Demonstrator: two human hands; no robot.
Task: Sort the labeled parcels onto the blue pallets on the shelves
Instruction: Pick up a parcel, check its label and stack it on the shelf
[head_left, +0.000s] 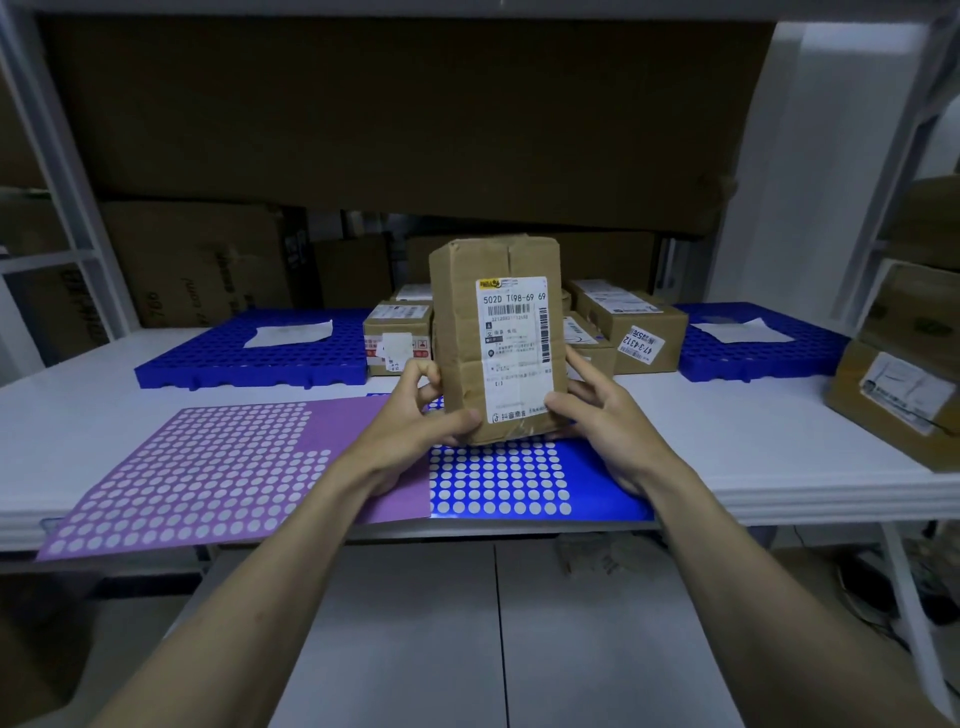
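A tall brown cardboard parcel (467, 322) with a white shipping label facing me stands upright above the blue dotted mat (493, 483). My left hand (415, 415) grips its lower left side, thumb on the front. My right hand (597, 415) grips its lower right side. Two blue pallets lie on the white shelf: one at the back left (218, 358) with a white paper on it, one at the back right (810, 353) also with a paper. Several labeled parcels (639, 332) sit between the pallets, behind the held one.
A purple dotted mat (208, 467) covers the shelf's front left. Another labeled box (893, 400) sits at the right edge. Large cardboard boxes (197, 260) stand behind the shelf. White shelf uprights (67, 171) frame both sides.
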